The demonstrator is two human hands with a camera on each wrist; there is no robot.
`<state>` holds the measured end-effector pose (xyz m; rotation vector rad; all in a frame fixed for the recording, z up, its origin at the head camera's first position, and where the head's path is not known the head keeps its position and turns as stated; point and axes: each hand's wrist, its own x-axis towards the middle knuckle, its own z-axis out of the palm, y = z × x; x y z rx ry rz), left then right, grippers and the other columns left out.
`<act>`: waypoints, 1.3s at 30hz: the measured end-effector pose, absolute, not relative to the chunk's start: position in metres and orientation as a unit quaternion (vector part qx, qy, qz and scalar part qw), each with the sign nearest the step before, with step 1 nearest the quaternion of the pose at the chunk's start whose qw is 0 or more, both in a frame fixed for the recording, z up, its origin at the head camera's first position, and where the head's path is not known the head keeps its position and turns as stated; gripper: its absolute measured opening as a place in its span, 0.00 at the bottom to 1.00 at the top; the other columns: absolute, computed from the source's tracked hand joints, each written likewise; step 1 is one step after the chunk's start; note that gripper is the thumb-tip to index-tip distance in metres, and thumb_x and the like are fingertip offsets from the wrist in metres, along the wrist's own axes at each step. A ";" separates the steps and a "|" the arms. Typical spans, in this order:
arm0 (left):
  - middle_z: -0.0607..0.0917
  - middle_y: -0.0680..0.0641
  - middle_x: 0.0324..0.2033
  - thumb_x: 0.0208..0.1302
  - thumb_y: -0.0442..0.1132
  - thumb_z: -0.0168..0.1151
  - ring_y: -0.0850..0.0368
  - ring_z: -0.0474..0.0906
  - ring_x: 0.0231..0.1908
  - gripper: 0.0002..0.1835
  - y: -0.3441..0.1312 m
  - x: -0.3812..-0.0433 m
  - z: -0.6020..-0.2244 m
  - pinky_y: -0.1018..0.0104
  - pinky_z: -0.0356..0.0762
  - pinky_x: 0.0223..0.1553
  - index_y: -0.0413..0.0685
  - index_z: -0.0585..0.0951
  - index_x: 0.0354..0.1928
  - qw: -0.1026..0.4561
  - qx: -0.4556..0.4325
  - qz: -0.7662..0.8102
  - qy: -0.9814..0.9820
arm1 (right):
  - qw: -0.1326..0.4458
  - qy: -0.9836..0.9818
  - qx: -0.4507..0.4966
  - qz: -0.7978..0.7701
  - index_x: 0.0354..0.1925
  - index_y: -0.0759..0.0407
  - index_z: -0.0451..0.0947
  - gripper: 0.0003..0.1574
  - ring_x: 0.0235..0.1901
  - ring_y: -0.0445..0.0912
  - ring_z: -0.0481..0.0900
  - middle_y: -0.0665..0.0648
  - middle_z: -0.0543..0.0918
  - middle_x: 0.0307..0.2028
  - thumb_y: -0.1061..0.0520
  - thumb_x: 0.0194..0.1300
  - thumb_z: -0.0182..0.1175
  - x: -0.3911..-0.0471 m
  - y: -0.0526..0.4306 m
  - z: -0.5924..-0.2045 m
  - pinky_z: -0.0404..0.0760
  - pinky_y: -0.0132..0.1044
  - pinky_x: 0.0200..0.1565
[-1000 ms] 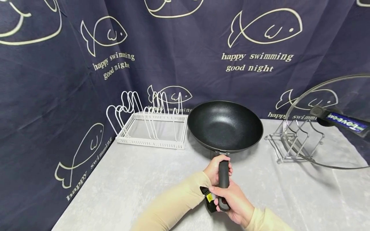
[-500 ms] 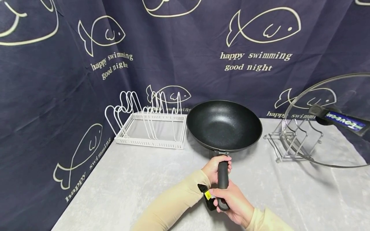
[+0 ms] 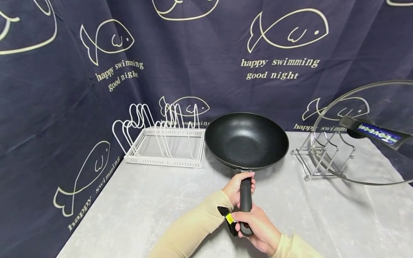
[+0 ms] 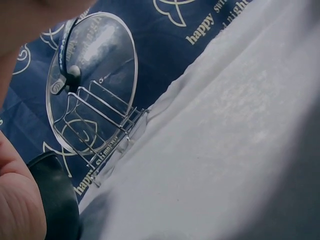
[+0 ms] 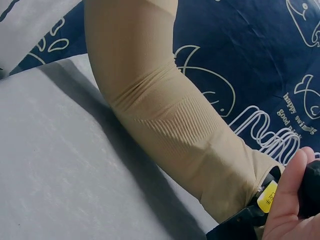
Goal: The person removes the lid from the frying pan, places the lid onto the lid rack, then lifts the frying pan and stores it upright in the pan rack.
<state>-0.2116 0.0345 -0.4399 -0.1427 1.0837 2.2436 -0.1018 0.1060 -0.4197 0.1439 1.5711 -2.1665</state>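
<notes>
A black wok [image 3: 246, 139] with its hollow side up stands in the middle of the head view, its long dark handle [image 3: 246, 197] pointing at the person. My left hand [image 3: 238, 188] grips the handle close to the pan. Nearer the person, my right hand [image 3: 260, 229] holds the handle's end, thumb laid across it. In the left wrist view, part of the left hand [image 4: 19, 205] shows beside the wok's dark side [image 4: 56, 195]. The right wrist view shows the right hand [image 5: 289, 210] at the handle's end [image 5: 311, 187], near the left sleeve [image 5: 165, 115].
Left of the wok stands a white wire rack [image 3: 162, 163], its near right side close to the rim. On the right, a chrome wire rack [image 3: 322, 173] bears a glass lid [image 3: 384, 107] on edge, with a black knob and handle. A dark blue fish-print cloth [image 3: 206, 53] hangs behind.
The head view has turned slightly to the right, so everything sits a little further left in it. Both hands keep their hold on the wok's handle.
</notes>
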 end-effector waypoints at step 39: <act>0.72 0.57 0.14 0.60 0.28 0.47 0.68 0.66 0.15 0.11 0.026 -0.208 -0.437 0.79 0.68 0.20 0.50 0.70 0.23 0.348 -0.023 0.824 0.446 | 0.198 0.634 0.054 -0.745 0.37 0.61 0.63 0.13 0.16 0.40 0.74 0.52 0.72 0.18 0.64 0.55 0.56 -0.102 0.101 -0.422 0.74 0.30 0.19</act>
